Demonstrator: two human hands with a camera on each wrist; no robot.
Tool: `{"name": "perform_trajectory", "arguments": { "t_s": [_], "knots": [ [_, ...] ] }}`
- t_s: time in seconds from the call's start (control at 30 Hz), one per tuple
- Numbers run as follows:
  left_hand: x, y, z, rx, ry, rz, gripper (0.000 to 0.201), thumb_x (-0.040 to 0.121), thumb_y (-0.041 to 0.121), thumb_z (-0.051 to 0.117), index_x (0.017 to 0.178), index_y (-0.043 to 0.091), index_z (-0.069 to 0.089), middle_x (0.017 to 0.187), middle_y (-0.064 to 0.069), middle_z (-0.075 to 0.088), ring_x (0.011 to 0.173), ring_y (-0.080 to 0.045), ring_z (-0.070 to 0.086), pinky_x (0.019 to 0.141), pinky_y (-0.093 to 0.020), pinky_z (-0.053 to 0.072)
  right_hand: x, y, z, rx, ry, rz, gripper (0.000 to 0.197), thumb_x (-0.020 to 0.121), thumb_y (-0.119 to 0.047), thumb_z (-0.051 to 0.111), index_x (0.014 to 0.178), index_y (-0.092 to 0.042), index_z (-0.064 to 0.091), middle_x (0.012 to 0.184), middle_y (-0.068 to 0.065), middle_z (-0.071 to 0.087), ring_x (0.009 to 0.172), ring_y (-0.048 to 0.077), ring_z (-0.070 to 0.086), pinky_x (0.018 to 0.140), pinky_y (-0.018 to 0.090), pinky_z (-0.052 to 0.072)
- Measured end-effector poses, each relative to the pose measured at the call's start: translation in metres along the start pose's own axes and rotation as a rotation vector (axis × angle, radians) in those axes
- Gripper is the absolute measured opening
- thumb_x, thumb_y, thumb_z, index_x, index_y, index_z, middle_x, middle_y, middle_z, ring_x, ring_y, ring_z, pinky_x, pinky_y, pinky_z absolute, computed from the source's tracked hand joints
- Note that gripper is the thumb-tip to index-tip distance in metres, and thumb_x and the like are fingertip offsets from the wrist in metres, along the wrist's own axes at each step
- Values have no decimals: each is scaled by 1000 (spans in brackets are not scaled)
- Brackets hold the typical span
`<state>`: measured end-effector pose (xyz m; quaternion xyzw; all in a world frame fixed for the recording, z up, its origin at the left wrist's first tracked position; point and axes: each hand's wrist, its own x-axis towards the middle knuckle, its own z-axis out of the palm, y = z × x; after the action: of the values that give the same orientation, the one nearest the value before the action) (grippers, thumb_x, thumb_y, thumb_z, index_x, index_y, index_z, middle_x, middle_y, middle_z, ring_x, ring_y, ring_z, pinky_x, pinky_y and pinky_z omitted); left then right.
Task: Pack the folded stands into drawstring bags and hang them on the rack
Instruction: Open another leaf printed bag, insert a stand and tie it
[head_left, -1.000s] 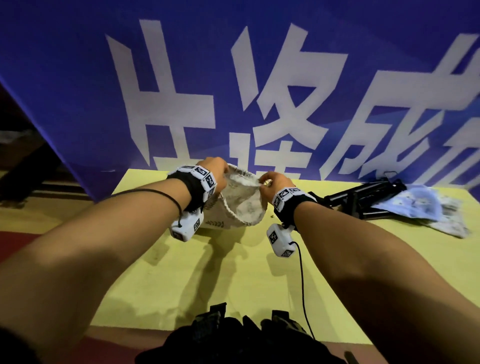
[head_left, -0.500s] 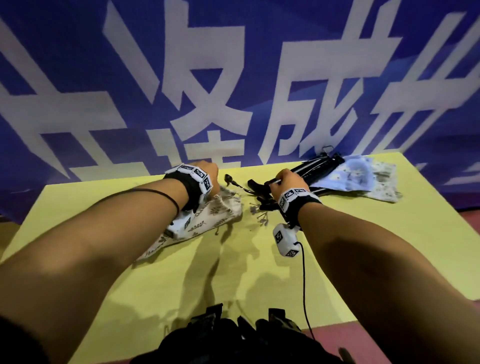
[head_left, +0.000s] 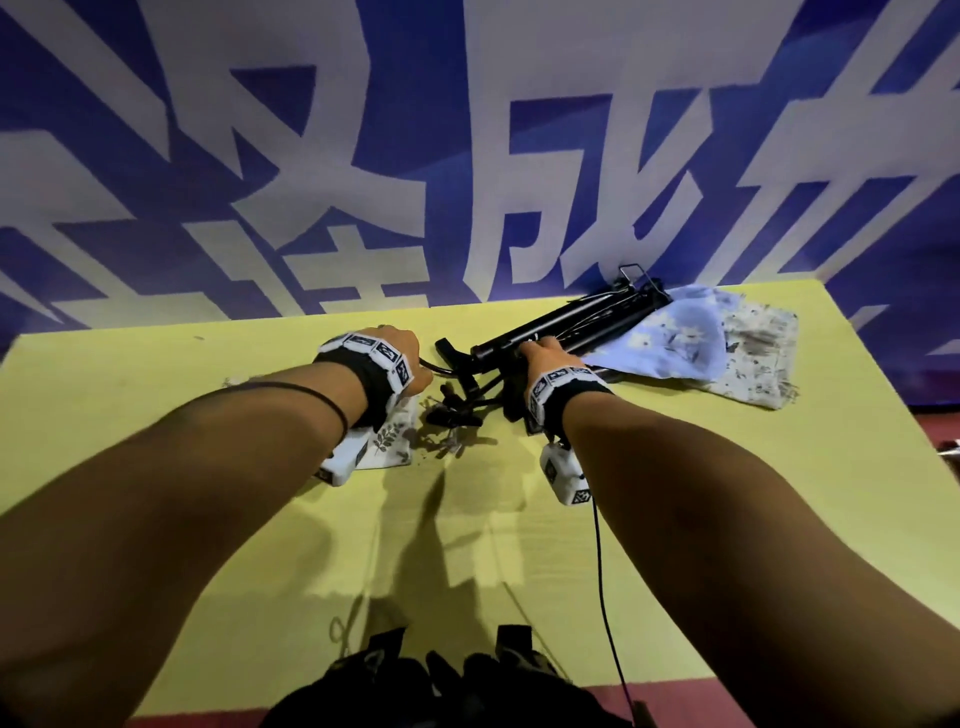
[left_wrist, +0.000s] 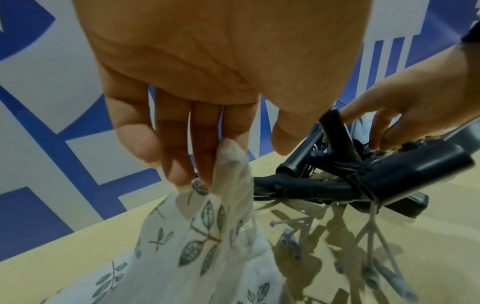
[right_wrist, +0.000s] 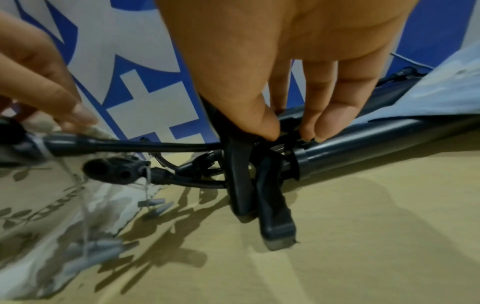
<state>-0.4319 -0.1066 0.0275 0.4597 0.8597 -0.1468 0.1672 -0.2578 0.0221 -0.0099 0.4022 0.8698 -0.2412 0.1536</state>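
A black folded stand (head_left: 571, 325) lies on the yellow table (head_left: 208, 519) near the back. My right hand (head_left: 537, 351) grips it at its joint; in the right wrist view thumb and fingers (right_wrist: 291, 133) pinch the stand (right_wrist: 363, 148) there. A white leaf-print drawstring bag (head_left: 389, 441) lies under my left wrist. My left hand (head_left: 402, 358) holds its rim up. In the left wrist view the bag (left_wrist: 207, 236) rises to the left hand (left_wrist: 239, 162), just left of the stand (left_wrist: 389, 170). The bag's cord ends dangle over the table.
A blue floral bag (head_left: 670, 338) and a beige floral bag (head_left: 763, 353) lie at the back right, partly over the stand's far end. A blue and white banner (head_left: 467, 156) rises behind the table. A dark object (head_left: 415, 691) sits at the near edge.
Both hands held the leaf-print bag open in the air; it now lies on the table. My right hand let go of it, reached right and took hold of the stand.
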Motion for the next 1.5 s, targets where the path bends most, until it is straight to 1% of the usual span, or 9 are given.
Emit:
{"name": "perform_trajectory", "arguments": {
  "t_s": [0.13, 0.23, 0.43, 0.67, 0.87, 1.07, 1.33, 1.4, 1.5],
  "knots": [
    [7, 3, 4, 16, -64, -25, 31, 82, 38, 55, 63, 16, 44, 63, -9, 52, 50, -20, 46, 51, -23, 38, 13, 12, -2, -46, -19, -43, 82, 66, -19, 83, 137, -27, 45, 138, 5, 34, 115, 44, 54, 96, 54, 49],
    [9, 3, 11, 35, -43, -25, 38, 87, 48, 51, 76, 12, 56, 73, -10, 60, 60, -24, 59, 52, -24, 42, 20, 18, -1, -28, -41, -48, 82, 67, -11, 78, 139, -30, 43, 136, 5, 31, 113, 46, 55, 96, 55, 49],
    [8, 3, 15, 31, -30, -44, 43, 89, 50, 48, 76, 10, 56, 68, -9, 60, 56, -23, 55, 54, -24, 44, 19, 15, -5, -43, -55, 9, 70, 73, -3, 73, 135, -23, 48, 134, 10, 28, 119, 48, 45, 99, 55, 45],
    [-4, -3, 8, -2, -7, -47, 35, 88, 40, 52, 70, 10, 54, 66, -8, 59, 54, -23, 56, 52, -24, 43, 5, 4, -12, -113, -60, -4, 109, 61, -1, 83, 147, -27, 22, 155, 6, 17, 131, 49, 35, 96, 60, 42],
    [-21, -14, -18, 27, -32, -63, 24, 80, 20, 67, 67, 13, 47, 56, -4, 46, 45, -14, 43, 44, -16, 30, -12, -20, -28, -21, 115, 5, 77, 82, -5, 66, 142, -29, 25, 144, 3, 25, 125, 45, 43, 91, 59, 42],
    [-58, -43, -36, 86, 73, -56, 4, 83, 6, 60, 80, 5, 58, 76, -12, 58, 59, -23, 54, 58, -31, 44, -38, -67, -40, 8, 242, -77, 77, 77, -12, 75, 137, -26, 29, 139, 3, 30, 118, 46, 48, 91, 51, 47],
    [-119, -121, -54, -55, 267, -119, 25, 86, 34, 61, 82, 9, 60, 79, -10, 61, 69, -31, 57, 63, -32, 46, -84, -171, -54, 50, 397, -102, 48, 92, -13, 56, 139, -13, 41, 138, 10, 46, 118, 41, 54, 96, 45, 47],
    [-134, -142, -57, -111, 327, -162, 37, 87, 47, 59, 77, 11, 57, 71, -7, 56, 69, -30, 55, 63, -32, 46, -95, -198, -58, 159, 402, -98, 49, 93, -14, 56, 140, -12, 41, 133, 12, 50, 117, 42, 55, 91, 42, 46],
    [-152, -171, -57, -147, 345, -204, 30, 89, 43, 60, 84, 13, 61, 80, -7, 56, 73, -29, 53, 65, -33, 43, -113, -236, -65, 437, 442, -84, 44, 93, -18, 53, 136, -16, 45, 122, 15, 58, 111, 40, 57, 78, 36, 41]
  ]
}}
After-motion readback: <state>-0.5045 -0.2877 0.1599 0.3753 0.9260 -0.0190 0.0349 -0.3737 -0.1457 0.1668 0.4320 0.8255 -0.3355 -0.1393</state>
